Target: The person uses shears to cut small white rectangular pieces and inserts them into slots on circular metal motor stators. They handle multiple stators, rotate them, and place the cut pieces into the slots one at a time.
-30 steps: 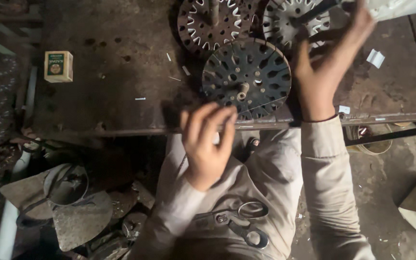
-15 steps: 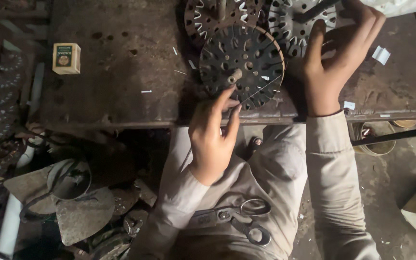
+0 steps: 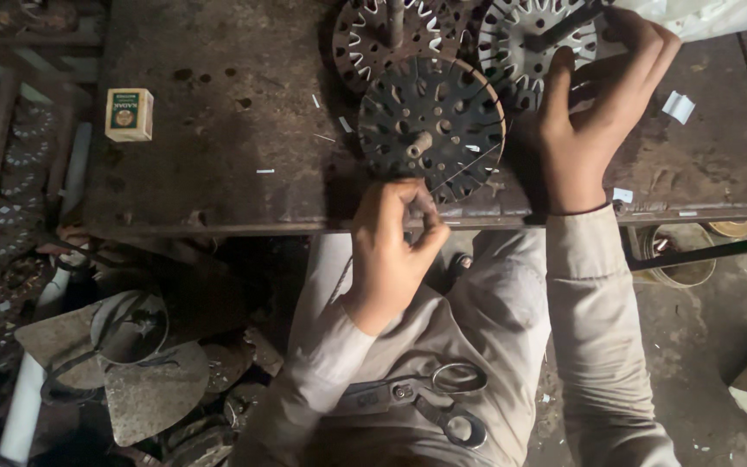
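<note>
While the left hand [image 3: 395,251] pinches a thin wire [image 3: 469,166], the disc [image 3: 431,130] sits just past its fingertips. Wire runs up-right. Right hand [image 3: 594,112], fingers spread, rests beside disc.

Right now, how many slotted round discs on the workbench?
3. Dark front disc near the bench edge by the left hand; back-left disc; back-right disc under the right hand. More may be cropped out.

left hand [image 3: 395,251] drawn back from slotted disc [image 3: 431,127], fingers pinched
</note>
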